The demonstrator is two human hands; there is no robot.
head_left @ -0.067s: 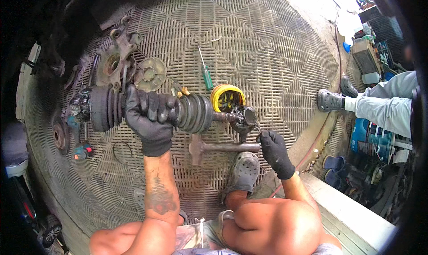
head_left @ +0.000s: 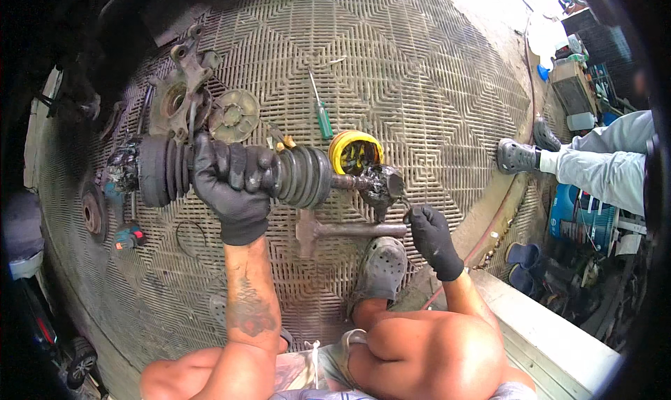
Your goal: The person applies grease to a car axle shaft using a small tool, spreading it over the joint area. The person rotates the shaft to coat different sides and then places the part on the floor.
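Observation:
My left hand [head_left: 234, 183], in a black glove, is wrapped round the middle of a drive shaft [head_left: 341, 182] with ribbed black rubber boots [head_left: 304, 176]. The shaft lies level across my view. Dark grease coats the exposed joint [head_left: 381, 187] at its right end and also its left end. By that right joint, my right hand [head_left: 435, 239], gloved too, pinches a thin dark piece whose kind I cannot make out; its tip reaches the greasy joint. Just behind the joint stands a yellow-rimmed tub [head_left: 381, 148] with dark grease inside.
A hammer [head_left: 356, 230] lies below the shaft, beside my shoe [head_left: 381, 267]. A green-handled screwdriver [head_left: 324, 120], a steering knuckle [head_left: 175, 103], a round metal plate [head_left: 235, 115] and a cordless drill [head_left: 129, 236] are on the grated floor. Another person's legs [head_left: 601, 155] are at right.

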